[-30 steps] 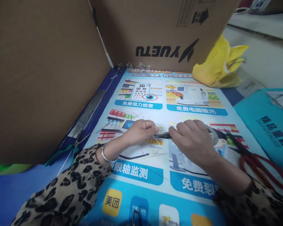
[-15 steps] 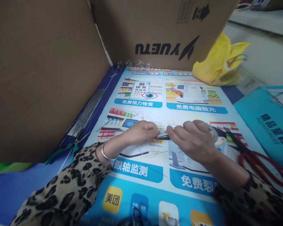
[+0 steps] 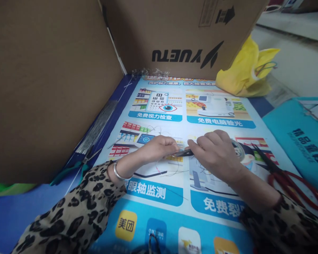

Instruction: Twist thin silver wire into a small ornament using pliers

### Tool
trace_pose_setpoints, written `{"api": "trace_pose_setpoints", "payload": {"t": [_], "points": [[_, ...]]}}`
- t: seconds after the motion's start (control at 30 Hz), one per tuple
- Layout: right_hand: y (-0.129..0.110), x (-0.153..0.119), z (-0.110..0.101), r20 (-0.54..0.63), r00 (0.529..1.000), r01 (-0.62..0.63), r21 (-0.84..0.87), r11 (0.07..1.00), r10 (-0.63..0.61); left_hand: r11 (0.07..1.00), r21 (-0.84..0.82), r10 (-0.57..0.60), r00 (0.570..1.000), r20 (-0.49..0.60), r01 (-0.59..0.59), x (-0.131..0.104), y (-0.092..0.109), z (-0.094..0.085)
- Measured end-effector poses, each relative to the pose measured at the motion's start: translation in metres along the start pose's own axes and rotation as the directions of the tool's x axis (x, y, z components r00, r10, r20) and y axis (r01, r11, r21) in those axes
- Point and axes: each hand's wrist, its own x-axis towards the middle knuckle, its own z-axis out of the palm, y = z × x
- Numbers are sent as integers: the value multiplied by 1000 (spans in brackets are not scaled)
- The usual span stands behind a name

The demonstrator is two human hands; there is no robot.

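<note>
Gripping a slim dark tool [image 3: 185, 153] in the right hand [image 3: 214, 153], with fingers curled shut around it; apparently pinching thin wire [image 3: 182, 165] in the left hand [image 3: 164, 147], fingertips together. Pointing leftward, nearly crosswise, from right fingers to left fingertips; too blurred to tell if touching. Held over one poster [image 3: 184, 106]. Counted: two hands, one held tool, one red-handled scissors [image 3: 278, 173], one green-handled cutter [image 3: 85, 162], one yellow bag [image 3: 241, 77].

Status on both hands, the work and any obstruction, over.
Left grip pinched at the tip of a dark tool, what it holds unclear. Right grip closed round the tool. Thin strand curving below left grip. Red-handled scissors apart, to the right.
</note>
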Motion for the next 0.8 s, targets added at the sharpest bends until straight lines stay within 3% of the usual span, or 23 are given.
{"api": "trace_pose_setpoints", "payload": {"t": [0.3, 0.8], "points": [[-2, 0, 0, -119, 992, 45, -45, 998, -50, 993, -75, -89, 996, 10, 90, 1, -1, 2], [-5, 1, -1, -87, 993, 69, -57, 996, -74, 977, -156, -137, 990, 44, 142, 4, -5, 4]]}}
